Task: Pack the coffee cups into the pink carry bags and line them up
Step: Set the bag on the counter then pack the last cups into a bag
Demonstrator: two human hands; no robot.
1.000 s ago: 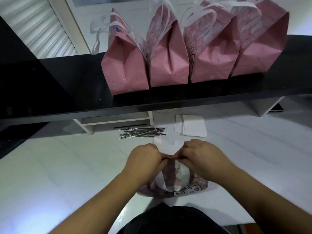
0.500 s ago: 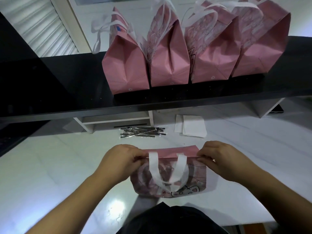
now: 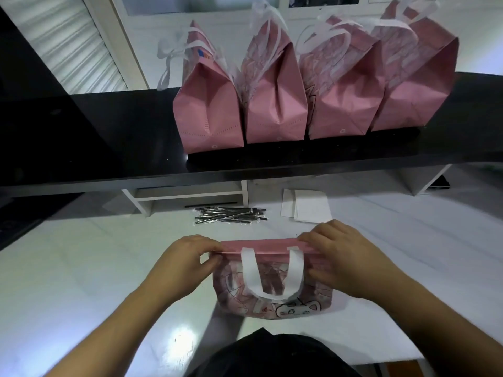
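I am pinching the top edge of a pink carry bag [image 3: 272,281] with both hands. My left hand [image 3: 185,263] is clamped on the left end of the folded rim, thumb and fingers closed together over it. My right hand [image 3: 343,257] is gripping the right end the same way, fingers curled over the fold and thumb pressing against the printed face below. The bag is lying on the white counter [image 3: 81,281] directly in front of me, between my forearms, its white handle [image 3: 272,276] looping down over a cartoon print. I cannot tell whether a cup is sitting inside it.

Just beyond the bag, a bundle of wrapped straws [image 3: 228,214] is lying flat on the counter, and to its right a small stack of white napkins [image 3: 310,209] is resting near my right hand.

Further out, four pink bags [image 3: 307,104] are standing upright in a row on the black shelf [image 3: 109,137], side by side and touching, white handles sticking up.
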